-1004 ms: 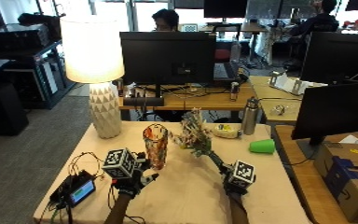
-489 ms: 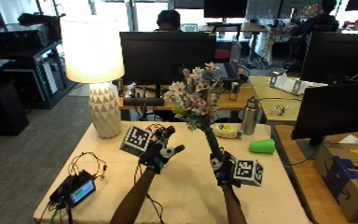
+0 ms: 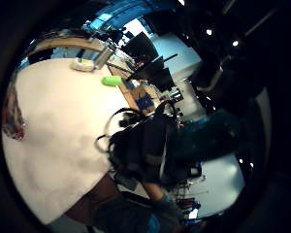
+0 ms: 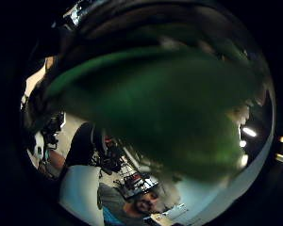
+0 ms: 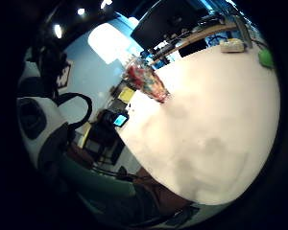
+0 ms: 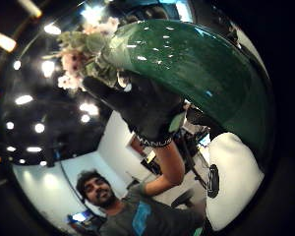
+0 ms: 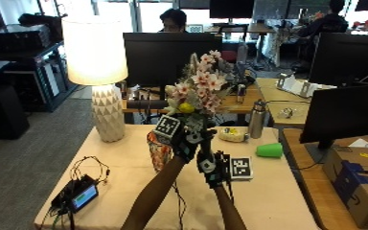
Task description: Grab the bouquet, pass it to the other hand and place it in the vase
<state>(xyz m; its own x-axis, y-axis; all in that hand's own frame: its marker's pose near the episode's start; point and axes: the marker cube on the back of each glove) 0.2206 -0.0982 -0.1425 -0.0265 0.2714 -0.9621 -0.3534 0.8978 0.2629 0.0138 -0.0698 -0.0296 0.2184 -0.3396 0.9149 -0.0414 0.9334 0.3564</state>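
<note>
In the outside view the bouquet (image 7: 200,93) of pink and white flowers stands upright above the table's middle. My left hand (image 7: 185,140) grips its green stem just under the flowers. My right hand (image 7: 211,166) holds the stem lower down. The right thumb side palm view shows the green stem (image 6: 196,64) close by, with a gloved hand (image 6: 145,105) curled round it below the blooms. That stem (image 4: 155,108) also fills the left thumb side palm view. The patterned orange vase (image 7: 158,151) stands on the table beside my left forearm, partly hidden by it; the vase (image 5: 146,82) is empty.
A white lamp (image 7: 97,72) stands at the table's far left. A green cup (image 7: 270,150), a steel bottle (image 7: 256,119) and a yellow-white roll (image 7: 234,135) sit at the far right. A small device with cables (image 7: 79,194) lies near the front left edge.
The bouquet has risen from the table to upright. My left hand has left the vase's side and taken hold of the stem above my right hand.
</note>
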